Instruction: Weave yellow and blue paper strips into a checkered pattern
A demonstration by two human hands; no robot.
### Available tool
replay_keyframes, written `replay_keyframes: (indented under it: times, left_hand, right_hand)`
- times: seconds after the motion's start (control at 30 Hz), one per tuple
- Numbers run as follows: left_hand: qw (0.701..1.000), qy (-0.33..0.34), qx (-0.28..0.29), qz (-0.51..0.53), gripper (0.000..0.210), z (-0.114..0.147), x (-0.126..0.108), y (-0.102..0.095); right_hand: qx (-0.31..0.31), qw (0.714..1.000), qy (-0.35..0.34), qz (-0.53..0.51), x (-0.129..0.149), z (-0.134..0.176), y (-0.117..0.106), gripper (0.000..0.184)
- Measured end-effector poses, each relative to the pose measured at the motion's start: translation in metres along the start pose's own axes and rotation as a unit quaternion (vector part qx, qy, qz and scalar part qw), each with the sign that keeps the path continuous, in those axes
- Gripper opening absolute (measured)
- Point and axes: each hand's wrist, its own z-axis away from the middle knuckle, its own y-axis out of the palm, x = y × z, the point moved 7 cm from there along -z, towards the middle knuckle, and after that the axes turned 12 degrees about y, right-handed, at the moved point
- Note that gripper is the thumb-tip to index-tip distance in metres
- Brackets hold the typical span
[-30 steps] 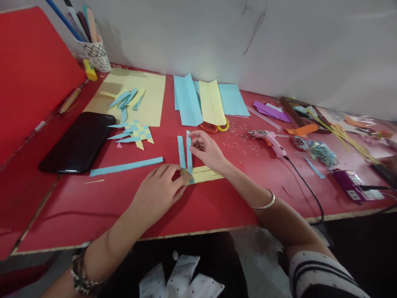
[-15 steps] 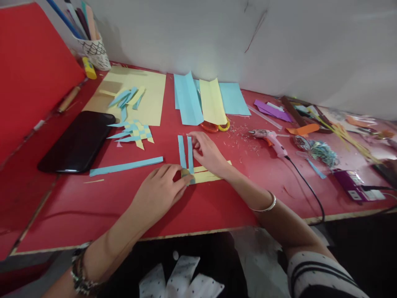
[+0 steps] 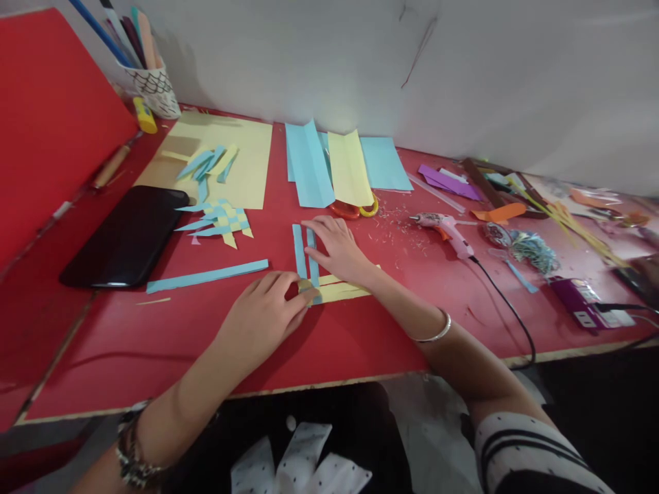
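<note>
My left hand point(image 3: 268, 305) is curled at the corner where blue and yellow paper strips cross, its thumb and forefinger pressing them against the table. Two narrow blue paper strips point(image 3: 299, 248) stand side by side, pointing away from me. From under them, yellow paper strips point(image 3: 342, 292) run to the right beneath my right wrist. My right hand point(image 3: 337, 247) lies over the right-hand blue strip, forefinger at its far end and thumb lower down, with a gap between them. A longer loose blue strip point(image 3: 209, 275) rests left of my hands.
A woven blue-and-yellow paper piece point(image 3: 224, 219) lies beside a black phone point(image 3: 126, 237). Folded paper sheets point(image 3: 350, 168) partly cover scissors point(image 3: 368, 204) at the back. To the right are a pink glue gun point(image 3: 445, 230) with its cord and a purple power socket point(image 3: 579, 305).
My right hand's fingers have shifted slightly left across the right-hand blue strip and look more stretched out. My left hand keeps its place on the crossing. The view has shifted slightly.
</note>
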Motion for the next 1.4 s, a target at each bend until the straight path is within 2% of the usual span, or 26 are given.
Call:
replay_keyframes:
  times: [0.2, 0.43, 0.57, 0.67, 0.77, 0.87, 1.07, 1.27, 1.4]
  left_hand:
    - [1.000, -0.003, 0.008, 0.005, 0.022, 0.001, 0.001, 0.002]
    - [1.000, -0.005, 0.016, 0.005, 0.022, 0.002, 0.001, 0.003]
    - [1.000, -0.011, 0.025, 0.009, 0.021, 0.002, 0.002, 0.003]
    - [1.000, -0.014, 0.019, 0.015, 0.021, 0.002, 0.002, 0.003]
    - [1.000, -0.011, 0.010, 0.020, 0.022, 0.003, 0.001, 0.002]
    - [1.000, -0.010, 0.008, 0.018, 0.025, 0.003, 0.001, 0.002]
    - [0.999, -0.024, 0.025, 0.016, 0.026, 0.003, 0.002, 0.003]
    - [1.000, -0.012, 0.015, 0.024, 0.025, 0.001, 0.000, 0.001]
    - [0.999, -0.014, 0.012, 0.032, 0.023, 0.002, 0.000, 0.001]
  right_hand:
    - [-0.003, 1.000, 0.019, 0.019, -0.006, -0.007, 0.000, 0.035]
    - [0.012, 1.000, 0.009, 0.007, -0.006, -0.008, -0.002, 0.033]
    - [0.069, 0.994, -0.080, -0.023, -0.008, -0.004, -0.008, 0.035]
    - [0.128, 0.980, -0.145, -0.054, -0.009, 0.005, -0.011, 0.029]
    - [0.166, 0.970, -0.164, -0.070, -0.008, 0.011, -0.010, 0.025]
    - [0.180, 0.965, -0.178, -0.065, -0.002, 0.013, -0.007, 0.022]
    - [0.168, 0.967, -0.186, -0.047, 0.003, 0.012, -0.006, 0.019]
    - [0.152, 0.970, -0.183, -0.044, 0.006, 0.016, -0.007, 0.015]
    - [0.118, 0.985, -0.115, -0.042, 0.001, 0.014, -0.009, 0.034]
